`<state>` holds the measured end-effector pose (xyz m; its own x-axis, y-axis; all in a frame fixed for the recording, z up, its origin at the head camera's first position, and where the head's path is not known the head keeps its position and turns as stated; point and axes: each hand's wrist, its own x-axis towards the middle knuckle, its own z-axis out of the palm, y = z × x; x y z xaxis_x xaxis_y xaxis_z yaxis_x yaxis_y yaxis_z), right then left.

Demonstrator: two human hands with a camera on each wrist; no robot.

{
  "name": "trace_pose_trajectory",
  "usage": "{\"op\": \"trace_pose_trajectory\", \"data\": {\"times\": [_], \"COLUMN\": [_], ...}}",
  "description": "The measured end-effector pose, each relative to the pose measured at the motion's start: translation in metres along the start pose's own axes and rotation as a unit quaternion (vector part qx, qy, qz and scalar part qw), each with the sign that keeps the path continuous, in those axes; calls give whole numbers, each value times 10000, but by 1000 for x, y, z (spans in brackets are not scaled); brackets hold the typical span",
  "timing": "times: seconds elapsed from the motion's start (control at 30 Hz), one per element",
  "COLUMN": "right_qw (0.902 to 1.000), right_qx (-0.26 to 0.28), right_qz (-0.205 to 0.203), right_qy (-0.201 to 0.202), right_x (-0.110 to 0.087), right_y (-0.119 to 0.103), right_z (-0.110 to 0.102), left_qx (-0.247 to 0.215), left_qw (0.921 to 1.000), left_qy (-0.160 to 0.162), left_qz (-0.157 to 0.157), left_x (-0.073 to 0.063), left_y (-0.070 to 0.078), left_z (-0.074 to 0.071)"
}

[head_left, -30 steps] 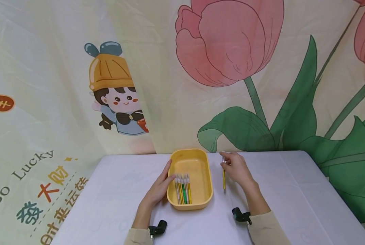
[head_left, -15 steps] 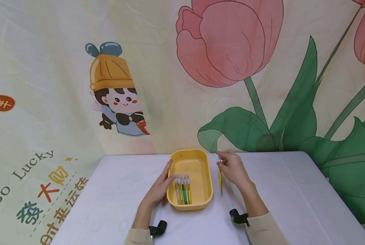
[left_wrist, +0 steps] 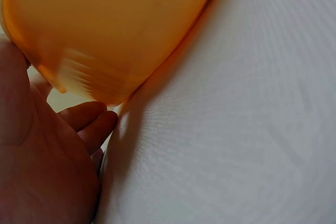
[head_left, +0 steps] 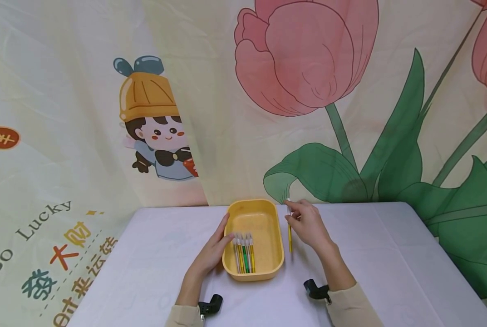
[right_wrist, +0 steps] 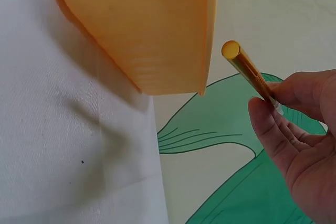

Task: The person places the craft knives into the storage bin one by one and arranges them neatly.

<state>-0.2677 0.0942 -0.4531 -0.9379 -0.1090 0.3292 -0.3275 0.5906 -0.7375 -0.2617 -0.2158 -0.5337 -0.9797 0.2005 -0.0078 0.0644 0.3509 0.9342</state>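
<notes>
A yellow plastic tray [head_left: 268, 268] stands on the white table, with several slim pen-like sticks [head_left: 244, 254] side by side at its lower left, mostly yellow and brown, one green, with clear capped tops. My left hand [head_left: 208, 254] grips the tray's left side, thumb over the rim and fingers along the outer wall [left_wrist: 131, 24]. Just right of the tray, my right hand [head_left: 310, 227] pinches the clear upper end of a slim yellow pen-like stick [head_left: 290, 238] between thumb and fingers. In the right wrist view that stick [right_wrist: 245, 66] looks metallic gold, with a flat round end.
A white cloth [head_left: 157, 254] covers the table, whose far edge runs close behind the tray. Behind it hangs a printed backdrop [head_left: 227, 150] with tulips and a cartoon figure. Both wrists carry black cameras [head_left: 316, 289].
My right hand has moved left with the yellow pen-like stick, closer to the tray's right side. The left hand and the tray have stayed put.
</notes>
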Motion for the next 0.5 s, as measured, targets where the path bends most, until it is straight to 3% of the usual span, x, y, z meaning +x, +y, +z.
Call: {"op": "trace_pose_trajectory", "data": {"times": [0.5], "right_qw": [9996], "right_qx": [214], "right_qz": [-116], "right_qy": [-144], "right_x": [-2], "right_y": [-17], "right_z": [10], "left_qx": [-34], "left_qw": [10000], "left_qy": [-20], "left_qz": [-6], "left_x": [1], "left_y": [-1], "left_z": [0]}}
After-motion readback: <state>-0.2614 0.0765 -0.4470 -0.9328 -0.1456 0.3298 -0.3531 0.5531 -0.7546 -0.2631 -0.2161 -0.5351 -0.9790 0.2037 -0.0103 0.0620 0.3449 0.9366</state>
